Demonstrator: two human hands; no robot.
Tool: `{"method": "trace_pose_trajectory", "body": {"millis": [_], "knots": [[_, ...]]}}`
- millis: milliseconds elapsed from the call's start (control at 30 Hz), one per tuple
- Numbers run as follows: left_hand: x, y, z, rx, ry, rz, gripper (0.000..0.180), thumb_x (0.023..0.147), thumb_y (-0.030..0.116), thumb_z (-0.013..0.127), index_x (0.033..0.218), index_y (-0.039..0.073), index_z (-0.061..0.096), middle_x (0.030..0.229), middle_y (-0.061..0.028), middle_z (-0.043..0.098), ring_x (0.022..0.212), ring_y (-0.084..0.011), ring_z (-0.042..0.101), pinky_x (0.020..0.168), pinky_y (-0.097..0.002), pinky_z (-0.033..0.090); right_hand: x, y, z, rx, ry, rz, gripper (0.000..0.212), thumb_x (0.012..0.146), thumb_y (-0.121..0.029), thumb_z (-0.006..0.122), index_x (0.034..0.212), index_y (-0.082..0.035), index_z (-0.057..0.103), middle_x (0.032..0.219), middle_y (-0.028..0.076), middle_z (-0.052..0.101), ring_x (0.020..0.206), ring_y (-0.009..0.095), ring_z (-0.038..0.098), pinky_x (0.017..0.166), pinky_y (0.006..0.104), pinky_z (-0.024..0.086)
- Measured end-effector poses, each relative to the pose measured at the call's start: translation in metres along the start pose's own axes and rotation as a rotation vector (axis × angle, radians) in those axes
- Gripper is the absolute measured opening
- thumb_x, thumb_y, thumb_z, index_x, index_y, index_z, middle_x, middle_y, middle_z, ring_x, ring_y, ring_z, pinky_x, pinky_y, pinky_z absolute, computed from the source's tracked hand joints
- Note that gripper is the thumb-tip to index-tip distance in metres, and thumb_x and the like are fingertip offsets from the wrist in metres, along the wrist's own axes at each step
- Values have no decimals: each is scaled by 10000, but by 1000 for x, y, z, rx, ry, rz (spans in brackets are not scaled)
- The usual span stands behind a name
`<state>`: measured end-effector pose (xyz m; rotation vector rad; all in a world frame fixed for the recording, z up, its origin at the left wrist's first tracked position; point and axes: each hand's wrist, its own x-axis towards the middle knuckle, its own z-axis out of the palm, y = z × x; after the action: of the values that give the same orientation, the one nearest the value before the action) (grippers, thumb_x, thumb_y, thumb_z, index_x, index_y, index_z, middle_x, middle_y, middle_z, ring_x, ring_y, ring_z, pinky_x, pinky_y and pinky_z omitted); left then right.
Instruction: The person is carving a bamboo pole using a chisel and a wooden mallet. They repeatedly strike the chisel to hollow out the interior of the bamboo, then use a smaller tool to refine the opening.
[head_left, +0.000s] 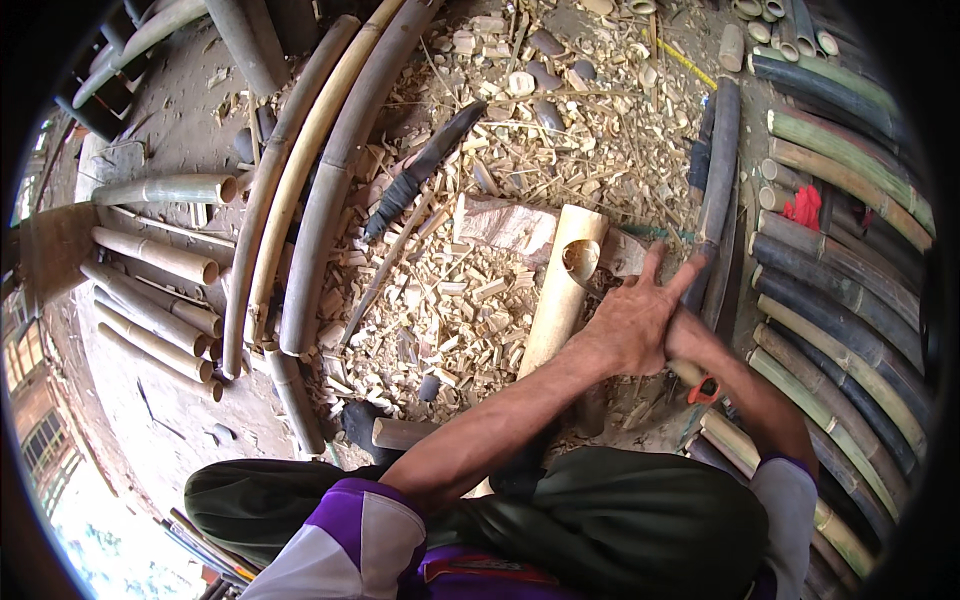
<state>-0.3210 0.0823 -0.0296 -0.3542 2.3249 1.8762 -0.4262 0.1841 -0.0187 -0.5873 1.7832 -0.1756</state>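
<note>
Across the wooden block (500, 222), I see the notched bamboo piece (553, 318). Just beside it, the left hand (632, 320), two fingers extended, overlaps the right hand (686, 336); I can't tell whether either grasps anything.

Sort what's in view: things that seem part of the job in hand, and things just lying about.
Likely part of the job:
pale bamboo piece with a cut opening, beside the left hand
wooden block it crosses

Apparently lying about:
dark-bladed knife
red scrap at right
long bamboo poles at left
</note>
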Motion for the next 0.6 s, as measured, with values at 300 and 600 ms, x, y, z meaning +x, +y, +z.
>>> {"method": "trace_pose_trajectory", "body": {"millis": [300, 600], "knots": [[8, -5, -23, 215, -490, 31, 921, 562, 107, 801, 1421, 161, 474, 1294, -226, 535, 1132, -432, 607, 945, -451, 530, 9, 54, 54, 87, -5, -103, 716, 854, -136, 737, 1448, -85, 342, 1293, 123, 535, 1257, 186, 516, 1024, 313, 461], [3, -9, -31, 194, -522, 31, 762, 450, 36, 763, 1203, 80, 656, 1131, -200, 648, 1088, -359, 652, 874, -459, 550, 13, 7, 74, 283, 156, -93, 534, 898, -156, 677, 1366, -65, 435, 1257, 131, 539, 1171, 221, 559, 978, 367, 502]]}}
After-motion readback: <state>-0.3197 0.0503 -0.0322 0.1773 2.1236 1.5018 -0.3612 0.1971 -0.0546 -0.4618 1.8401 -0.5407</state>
